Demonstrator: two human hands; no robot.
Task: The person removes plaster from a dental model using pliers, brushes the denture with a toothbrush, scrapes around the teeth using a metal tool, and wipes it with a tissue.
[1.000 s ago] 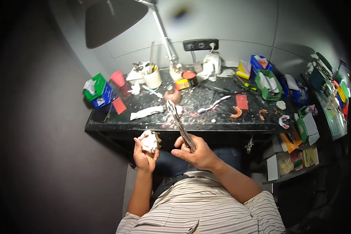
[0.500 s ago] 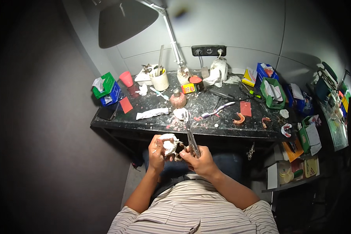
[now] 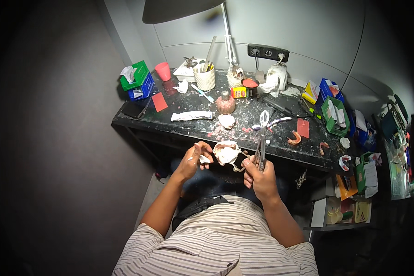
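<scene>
My right hand (image 3: 262, 180) is closed around long metal pliers (image 3: 261, 142) pointing away from me. The same hand grips the metal frame of a dental articulator (image 3: 238, 167), which bears a white plaster dental model (image 3: 226, 152). To its left, my left hand (image 3: 188, 164) is apart from the model, its fingers curled round a white plaster chunk (image 3: 204, 159). On the bench beyond the model lies another white plaster piece (image 3: 226, 121). White crumbs stick to my left hand.
The dark bench (image 3: 156, 123) carries a burner-like pink-stained bottle (image 3: 225, 103), toothbrushes (image 3: 202, 93), a white tube (image 3: 192, 116), a cup of tools (image 3: 204, 77) and pink denture pieces (image 3: 294, 137). Green and blue bins (image 3: 135, 76) stand at both ends. A lamp (image 3: 179, 10) hangs above.
My left hand has come off the model with a plaster chunk in it. The model, articulator and pliers have moved right and farther away in my right hand. The view has shifted.
</scene>
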